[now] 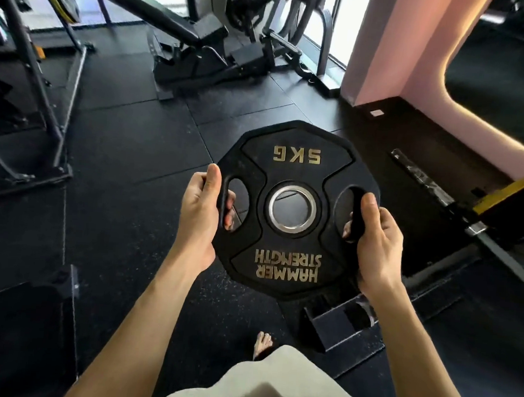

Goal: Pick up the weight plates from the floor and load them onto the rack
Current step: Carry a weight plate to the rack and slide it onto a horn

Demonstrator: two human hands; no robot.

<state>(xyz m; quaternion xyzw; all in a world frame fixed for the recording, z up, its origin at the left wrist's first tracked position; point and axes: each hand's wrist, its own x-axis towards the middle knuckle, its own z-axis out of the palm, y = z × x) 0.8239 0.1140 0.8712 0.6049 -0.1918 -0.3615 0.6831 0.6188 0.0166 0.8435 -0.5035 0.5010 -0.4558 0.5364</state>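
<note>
- Two hands carry one weight plate (pixel 294 207) in the middle of the frame, lifted clear of the floor (pixel 123 187), its printed face turned up towards the camera.
- The left hand (pixel 201 221) grips the grip slot on the plate's left side: thumb lying along the outer rim, fingers curled through the opening from below.
- The right hand (pixel 376 241) grips the matching slot on the right side in the same way, thumb on top and fingertips showing inside the hole.
- Lettering reads upside down from this view, with "5 KG" at the far edge and the brand name at the near edge, so the plate's far edge points to the top of the frame.
- Its steel-ringed centre hole (pixel 292 209) sits midway between both hands and faces the camera; that hole is what must meet a peg.
- Likely destination: the dark frame with a steel bar (pixel 483 244) at the right edge of the frame, though I cannot tell for sure that this is the rack, since it is cut off and partly blurred.
- If so, the target lies to the right of the plate, and the right hand is the nearer one; the plate would need turning so its hole lines up with the peg's long axis.
- A black open-sided metal bracket (pixel 338 326) rests on the floor just below the plate, beside a bare foot (pixel 263 344).
- Other gym machines (pixel 203 52) stand in the upper left and upper middle.
</note>
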